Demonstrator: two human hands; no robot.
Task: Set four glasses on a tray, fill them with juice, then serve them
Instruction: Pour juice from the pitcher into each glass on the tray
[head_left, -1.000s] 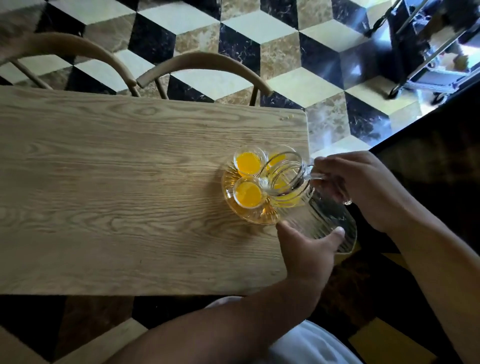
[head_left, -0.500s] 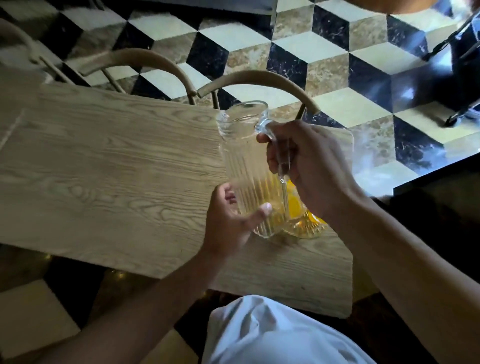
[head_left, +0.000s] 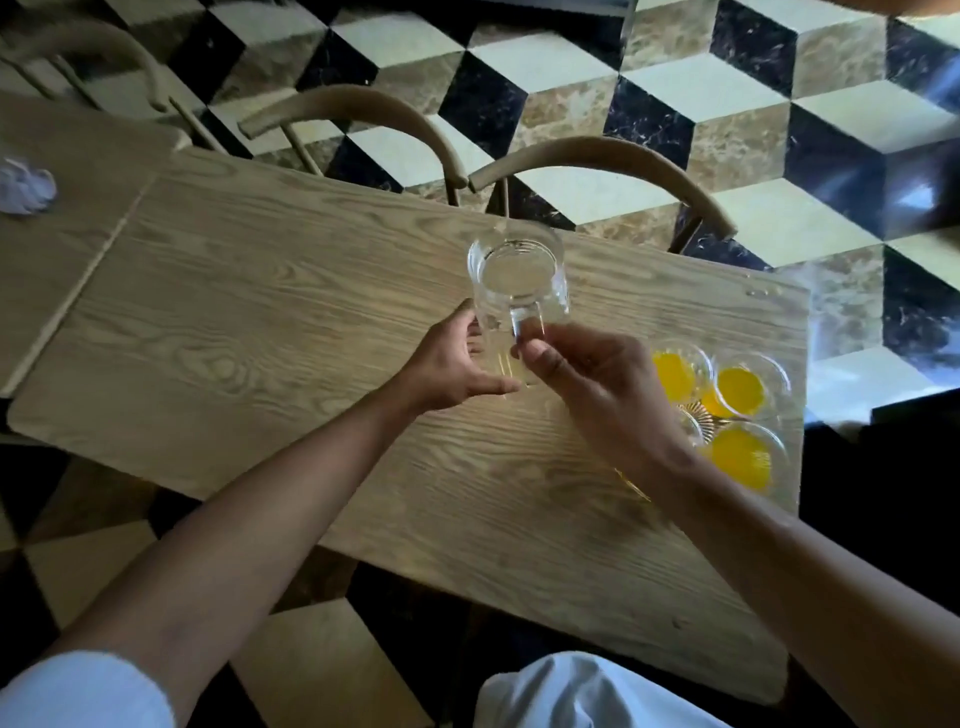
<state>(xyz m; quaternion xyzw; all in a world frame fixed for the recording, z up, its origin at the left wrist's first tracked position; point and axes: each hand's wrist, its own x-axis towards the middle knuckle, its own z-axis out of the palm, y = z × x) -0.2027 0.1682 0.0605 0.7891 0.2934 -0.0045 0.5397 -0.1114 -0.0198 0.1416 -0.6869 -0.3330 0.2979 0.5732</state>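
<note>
An empty, ribbed clear glass pitcher (head_left: 517, 280) stands upright at the middle of the wooden table (head_left: 260, 332). My right hand (head_left: 582, 379) pinches its handle on the near side. My left hand (head_left: 457, 364) cups its lower left side, fingers and thumb curved round it. To the right, close to the table's end, an amber glass tray (head_left: 631, 486) carries glasses of orange juice: one at the back left (head_left: 674, 375), one at the back right (head_left: 740, 389), one at the front right (head_left: 740, 460). My right wrist hides most of another glass (head_left: 693, 426).
Two bentwood chairs (head_left: 602, 156) (head_left: 358, 111) stand at the table's far side. A crumpled white tissue (head_left: 26, 187) lies on an adjoining tabletop at the left. Beyond and below is a chequered floor (head_left: 727, 93).
The pitcher went from tilted over the glasses to upright, then moved left off the tray to the table's middle. Both hands stayed on it. The view shifted, bringing the tray to the right.
</note>
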